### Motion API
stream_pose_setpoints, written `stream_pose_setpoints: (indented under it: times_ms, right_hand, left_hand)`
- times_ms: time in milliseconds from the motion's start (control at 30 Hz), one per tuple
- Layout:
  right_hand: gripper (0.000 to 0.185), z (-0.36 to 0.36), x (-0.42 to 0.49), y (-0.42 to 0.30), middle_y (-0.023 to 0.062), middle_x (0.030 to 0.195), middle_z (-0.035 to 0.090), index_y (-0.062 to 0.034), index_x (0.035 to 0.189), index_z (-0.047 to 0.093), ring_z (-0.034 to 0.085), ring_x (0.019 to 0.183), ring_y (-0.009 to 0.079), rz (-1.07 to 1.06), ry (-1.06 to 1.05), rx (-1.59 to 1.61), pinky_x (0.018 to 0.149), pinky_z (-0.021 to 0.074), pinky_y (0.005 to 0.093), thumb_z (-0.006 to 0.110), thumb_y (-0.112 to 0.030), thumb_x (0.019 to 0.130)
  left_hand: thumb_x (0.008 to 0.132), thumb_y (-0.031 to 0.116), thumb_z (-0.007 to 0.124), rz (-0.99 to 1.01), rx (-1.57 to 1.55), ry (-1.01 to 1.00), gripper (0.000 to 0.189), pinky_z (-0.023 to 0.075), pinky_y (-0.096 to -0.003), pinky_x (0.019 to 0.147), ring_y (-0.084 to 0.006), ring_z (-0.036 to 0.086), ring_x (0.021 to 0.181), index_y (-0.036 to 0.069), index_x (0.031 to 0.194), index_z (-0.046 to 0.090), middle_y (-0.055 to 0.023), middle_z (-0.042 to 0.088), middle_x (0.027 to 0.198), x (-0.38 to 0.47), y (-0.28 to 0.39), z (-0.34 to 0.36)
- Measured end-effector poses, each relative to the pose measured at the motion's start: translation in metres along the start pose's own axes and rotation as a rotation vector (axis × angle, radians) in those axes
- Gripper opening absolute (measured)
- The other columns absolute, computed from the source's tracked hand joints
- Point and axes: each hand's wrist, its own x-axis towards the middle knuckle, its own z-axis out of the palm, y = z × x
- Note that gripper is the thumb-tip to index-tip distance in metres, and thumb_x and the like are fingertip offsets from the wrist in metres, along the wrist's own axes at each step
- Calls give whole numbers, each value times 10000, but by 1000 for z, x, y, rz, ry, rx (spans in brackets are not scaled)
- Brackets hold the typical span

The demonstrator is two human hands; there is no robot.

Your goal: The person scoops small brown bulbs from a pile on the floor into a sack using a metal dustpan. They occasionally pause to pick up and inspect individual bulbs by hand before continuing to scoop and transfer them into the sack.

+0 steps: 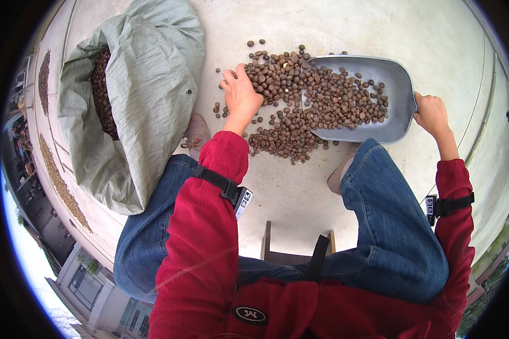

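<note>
My right hand [433,113] grips the short handle of a grey scoop [401,80], which lies on the ground with its mouth facing left. Brown round nuts or seeds [343,99] cover much of the scoop's floor, thickest towards the mouth. A loose pile of the same nuts [280,76] spreads on the concrete in front of the mouth and reaches partly into it. At the pile's left edge is my left hand [242,95], fingers spread and curled with the tips against the nuts. Nothing shows held in it.
A pale green woven sack [157,84] stands at the left, its mouth folded back on more brown nuts [104,93]. My shoes [197,131] flank the pile. Farther left, strips of dark [44,82] and tan material [63,186] lie on the concrete [377,25].
</note>
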Motion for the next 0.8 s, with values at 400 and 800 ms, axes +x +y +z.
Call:
stream_pose_setpoints:
  times_ms: [400,800]
  right_hand:
    - [183,7,-16,-6,167,654,628,-46,806,557,640,669,355,53,1,32,653,519,447,669,-94,669]
    - [188,14,-17,-2,162,629,613,-43,809,550,629,644,352,59,4,56,623,510,444,662,-91,666]
  left_hand:
    - [595,-19,751,156,76,-182,803,508,-475,852,-442,493,1065,138,1278,360,-188,387,1205,-2,46,41]
    - [727,55,690,372,-356,-415,667,506,-446,847,-398,592,1009,98,1328,405,-184,425,1298,-79,138,41]
